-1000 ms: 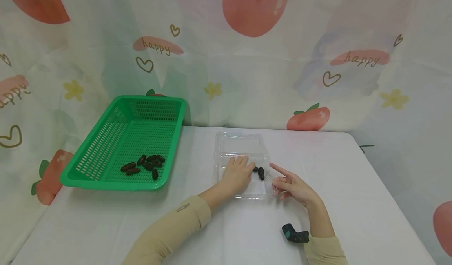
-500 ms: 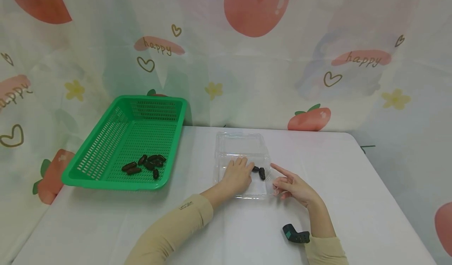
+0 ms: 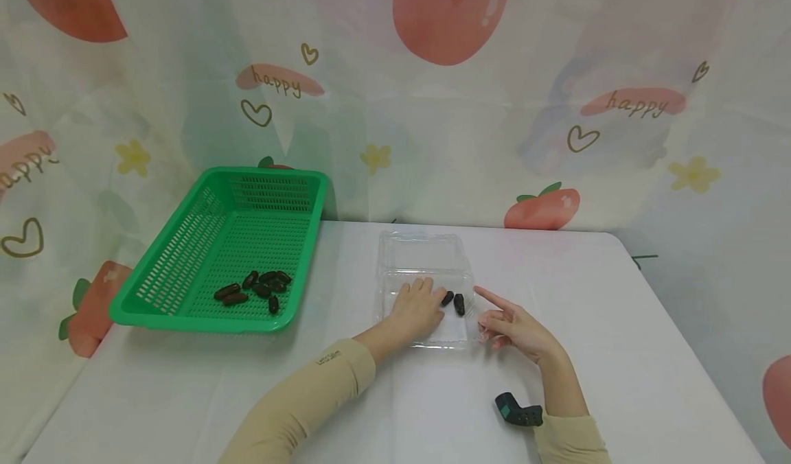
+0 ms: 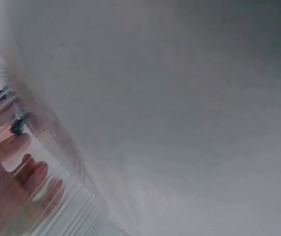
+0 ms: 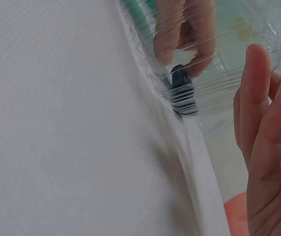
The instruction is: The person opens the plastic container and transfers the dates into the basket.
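Note:
A clear plastic clamshell box [image 3: 454, 330] lies with its lid folded back on the white table. My left hand [image 3: 417, 311] reaches into it, thumb and forefinger pinching a dark date [image 3: 448, 298]. Another date [image 3: 459, 305] lies just right of it in the box. Through the ribbed plastic in the left wrist view, the left hand [image 4: 15, 189] shows with bent fingers. My right hand [image 3: 516, 327] is beside the box's right side, forefinger extended at the rim, other fingers bent more. In the right wrist view, the right hand's fingers [image 5: 259, 113] stand fairly straight beside the box wall.
A green plastic basket [image 3: 148, 318] stands at the left, with several dates [image 3: 262, 287] near its front right corner. A black strap-like device [image 3: 518, 412] is at the right wrist. A printed curtain [image 3: 432, 141] hangs behind the table's back edge.
The date at my left fingertips has turned from nearly level to slanted. The left hand has shifted very slightly; the right hand stays in place.

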Motion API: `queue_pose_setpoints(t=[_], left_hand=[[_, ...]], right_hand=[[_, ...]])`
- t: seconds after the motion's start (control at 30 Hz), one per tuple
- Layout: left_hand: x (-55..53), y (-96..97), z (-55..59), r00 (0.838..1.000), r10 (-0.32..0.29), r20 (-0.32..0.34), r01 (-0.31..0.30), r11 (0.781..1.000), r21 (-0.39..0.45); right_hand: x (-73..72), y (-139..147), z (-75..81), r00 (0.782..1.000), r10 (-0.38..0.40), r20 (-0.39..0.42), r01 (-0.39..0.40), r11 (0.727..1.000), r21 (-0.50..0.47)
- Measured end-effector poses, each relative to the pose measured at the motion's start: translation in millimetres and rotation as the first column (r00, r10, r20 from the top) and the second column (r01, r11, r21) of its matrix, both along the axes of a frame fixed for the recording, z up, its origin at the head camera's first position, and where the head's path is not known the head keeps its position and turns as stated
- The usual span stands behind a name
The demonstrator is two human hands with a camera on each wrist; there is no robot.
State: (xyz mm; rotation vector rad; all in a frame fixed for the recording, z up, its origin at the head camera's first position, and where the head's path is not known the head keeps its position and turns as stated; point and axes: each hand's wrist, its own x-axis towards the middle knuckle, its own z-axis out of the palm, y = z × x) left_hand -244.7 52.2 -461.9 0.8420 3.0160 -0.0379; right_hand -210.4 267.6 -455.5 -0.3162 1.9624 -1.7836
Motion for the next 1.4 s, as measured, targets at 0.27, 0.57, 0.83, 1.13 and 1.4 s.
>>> queue_pose_setpoints(t=[0.27, 0.57, 0.83, 1.13, 1.4], left_hand=[[-4.2, 6.4, -4.7, 1.0, -0.013, -0.015, 0.013, 1.0, 0.0], [-5.3, 11.9, -3.8, 0.985, -0.06, -0.165, 0.031, 0.985, -0.173], [-4.9, 14.0, 0.0, 0.982, -0.089, -0.168, 0.047, 0.969, -0.242], [-3.6, 14.3, 1.3, 0.966, -0.127, -0.224, 0.063, 0.96, -0.273], [-2.4, 13.0, 2.6, 0.941, -0.146, -0.304, 0.065, 0.964, -0.26]], right_hand=[[-0.6, 1, -1.5, 1.0, 0.007, -0.004, -0.007, 1.0, 0.0], [-0.7, -1, 0.9, 1.0, 0.001, -0.001, -0.001, 1.0, 0.01], [-0.9, 0, 1.4, 1.0, 0.0, 0.003, 0.0, 1.0, 0.019], [-0.2, 0, 0.7, 1.0, 0.002, 0.005, -0.002, 1.0, 0.018], [-0.1, 0, 0.1, 1.0, 0.001, 0.007, -0.001, 1.0, 0.016]])
